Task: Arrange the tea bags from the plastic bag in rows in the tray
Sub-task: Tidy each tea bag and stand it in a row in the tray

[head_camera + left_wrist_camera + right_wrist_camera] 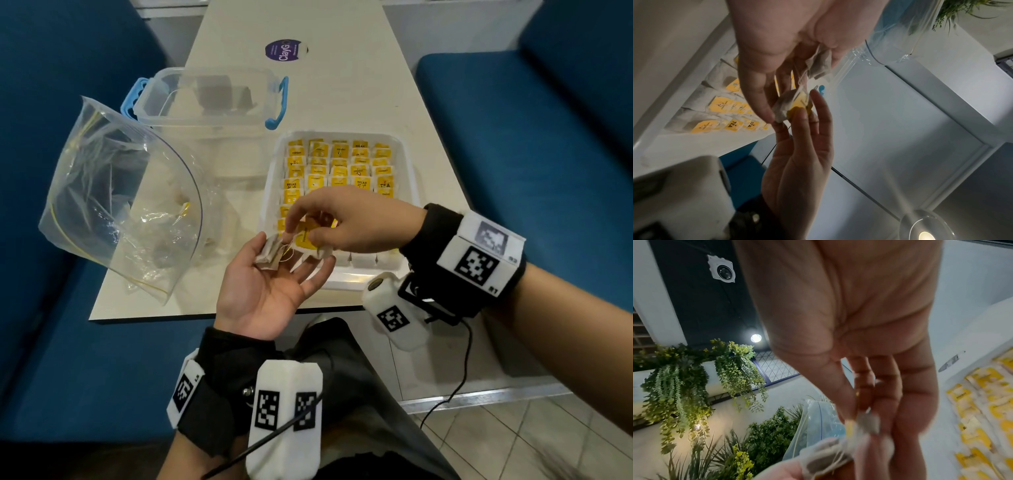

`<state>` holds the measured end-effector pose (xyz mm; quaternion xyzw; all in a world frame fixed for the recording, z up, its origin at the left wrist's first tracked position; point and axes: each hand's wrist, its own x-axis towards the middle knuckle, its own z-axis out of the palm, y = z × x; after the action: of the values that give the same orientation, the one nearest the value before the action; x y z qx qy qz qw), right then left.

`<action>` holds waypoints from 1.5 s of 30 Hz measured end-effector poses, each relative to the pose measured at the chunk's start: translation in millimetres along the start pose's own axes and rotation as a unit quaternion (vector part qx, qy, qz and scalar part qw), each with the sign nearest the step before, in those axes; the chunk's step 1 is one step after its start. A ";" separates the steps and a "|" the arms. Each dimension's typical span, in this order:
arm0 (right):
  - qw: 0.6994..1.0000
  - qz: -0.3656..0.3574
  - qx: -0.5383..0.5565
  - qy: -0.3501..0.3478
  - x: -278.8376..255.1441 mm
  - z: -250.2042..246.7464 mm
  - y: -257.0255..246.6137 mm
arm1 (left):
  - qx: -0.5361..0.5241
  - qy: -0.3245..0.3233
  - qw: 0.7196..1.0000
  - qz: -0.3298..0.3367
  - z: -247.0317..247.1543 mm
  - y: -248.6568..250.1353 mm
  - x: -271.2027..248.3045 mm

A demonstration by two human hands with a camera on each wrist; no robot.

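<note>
My left hand (291, 274) lies palm up at the table's near edge with its fingers relaxed, and a brown tea bag (270, 255) rests on them. Just above it, my right hand (301, 233) pinches a second tea bag by its yellow tag (306, 236); thin strings run between the two bags. The white tray (409, 171) behind the hands holds several rows of yellow-tagged tea bags (339, 168). To the left, the clear plastic bag (113, 198) stands open. In the left wrist view the pinched tea bag (789, 104) hangs between both hands. The right wrist view shows my fingertips (851, 408) on it.
A clear lidless container (209, 99) with blue handles stands behind the plastic bag. A purple round sticker (286, 50) sits farther back on the white table (342, 85). Blue benches (531, 137) flank the table on both sides.
</note>
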<state>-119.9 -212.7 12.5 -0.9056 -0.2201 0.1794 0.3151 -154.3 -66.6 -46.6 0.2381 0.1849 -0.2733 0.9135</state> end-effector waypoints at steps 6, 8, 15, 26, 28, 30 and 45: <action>1.000 0.024 -0.018 -0.002 8.3 -14.5 -1.1 | -0.003 -0.004 1.000 0.017 -4.1 7.8 1.8; 0.999 0.031 -0.031 -0.016 13.1 -17.9 -1.1 | -0.001 -0.003 1.000 0.025 -5.0 10.6 1.4; 0.995 -0.005 -0.093 0.024 29.3 -26.2 2.2 | 0.004 0.029 0.999 0.043 -15.5 15.8 -0.8; 0.972 0.152 -0.088 -0.157 60.8 1.6 22.7 | -0.006 0.054 0.998 0.044 -28.2 18.5 0.9; 0.961 0.156 -0.135 -0.184 65.0 6.4 24.2 | -0.008 0.053 0.997 0.046 -30.2 19.1 -0.4; 0.953 0.154 -0.161 -0.207 68.3 10.7 26.3 | -0.011 0.054 0.997 0.049 -31.8 20.3 -2.3; 0.933 0.160 -0.217 -0.238 78.8 -0.5 14.1 | -0.024 0.043 0.997 0.053 -36.1 25.1 -6.8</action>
<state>-49.6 -182.6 -11.0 -0.9061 -0.1739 0.3852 0.0162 -152.4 -25.9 -64.6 0.2375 0.2175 -0.2095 0.9232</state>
